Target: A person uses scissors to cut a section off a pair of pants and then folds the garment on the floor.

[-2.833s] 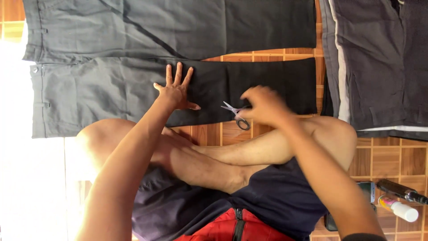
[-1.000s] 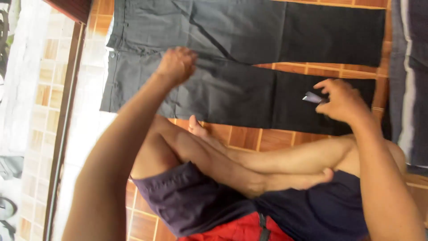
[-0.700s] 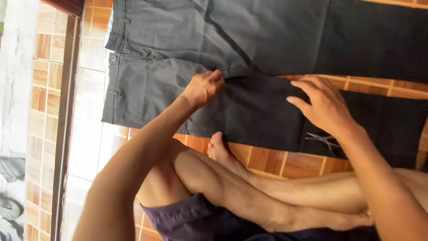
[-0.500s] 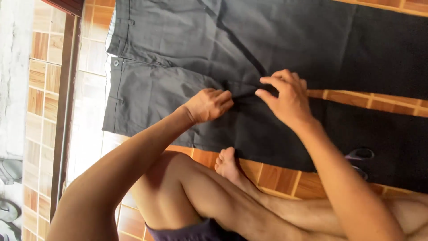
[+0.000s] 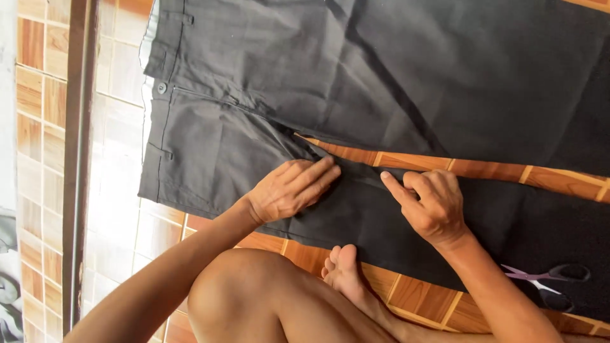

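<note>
Nearest you: your bent knee (image 5: pixel 254 286) and bare foot (image 5: pixel 343 270), the toes just touching the near hem edge of the dark trousers (image 5: pixel 305 82). Keep the foot off the cloth so the leg panel lies undisturbed.

Left hand (image 5: pixel 292 188): laid flat, fingers together and extended, pressing the cloth of the near trouser leg just below the crotch. Its grip is spread open and closes on nothing; it only pins the fabric. Judged from the frame, firm, even pressure here keeps the layers from creeping.

Right hand (image 5: pixel 432 203): loosely curled, index finger extended onto the inner edge of the same leg, just beside the left fingertips. Whether thumb and fingers pinch a fold cannot be told; the grip appears to hold nothing. Smooth outward from the pinned point, along the seam rather than across it.

Scissors (image 5: pixel 546 278): closed, purple-handled, lying on the near leg by your right forearm, apart from both hands.

The trousers lie spread flat on the floor (image 5: pixel 419 162), waistband with button (image 5: pixel 161 87) to the left, legs running right, a wedge of bare tile between them.

Beyond: brown patterned floor tiles, a dark door frame strip (image 5: pixel 76 159) at left, with strong daylight washing the tiles beside it.
</note>
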